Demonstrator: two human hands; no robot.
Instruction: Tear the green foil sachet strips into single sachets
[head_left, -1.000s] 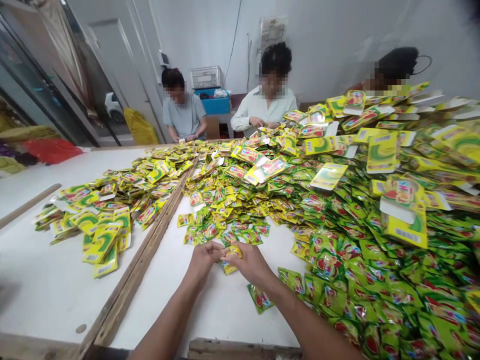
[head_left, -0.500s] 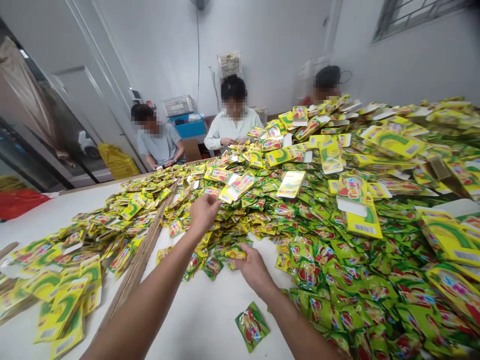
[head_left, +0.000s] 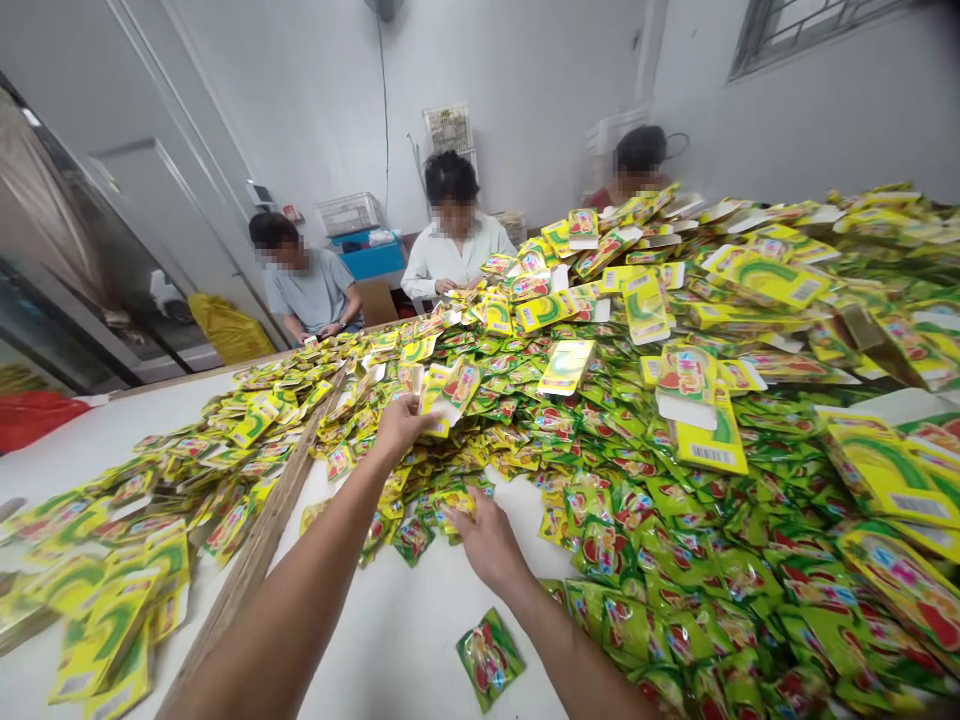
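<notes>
My left hand (head_left: 400, 432) is closed, its fingers and thumb pinching a small yellow flat carton (head_left: 436, 392) with a white flap, held tilted above the heap. Lower and to the right, my right hand (head_left: 489, 542) pinches a small yellow packet (head_left: 457, 502) near the white table surface. Green packets with red fruit pictures, such as this one (head_left: 411, 541), lie just left of my right fingers. Another green packet (head_left: 489, 660) rests by itself on the white tabletop, beside my right forearm.
A large heap of green packets (head_left: 690, 560) and yellow cartons (head_left: 711, 445) spreads right and back. More cartons (head_left: 120, 610) lie left of a wooden strip (head_left: 259, 560). Three people sit across the table, one in a white shirt (head_left: 461, 255). A blue bin (head_left: 371, 260) stands behind.
The carton in my left hand has tipped more upright, and that hand has shifted slightly left and down. My right hand still pinches the yellow packet. The whole view has shifted a little.
</notes>
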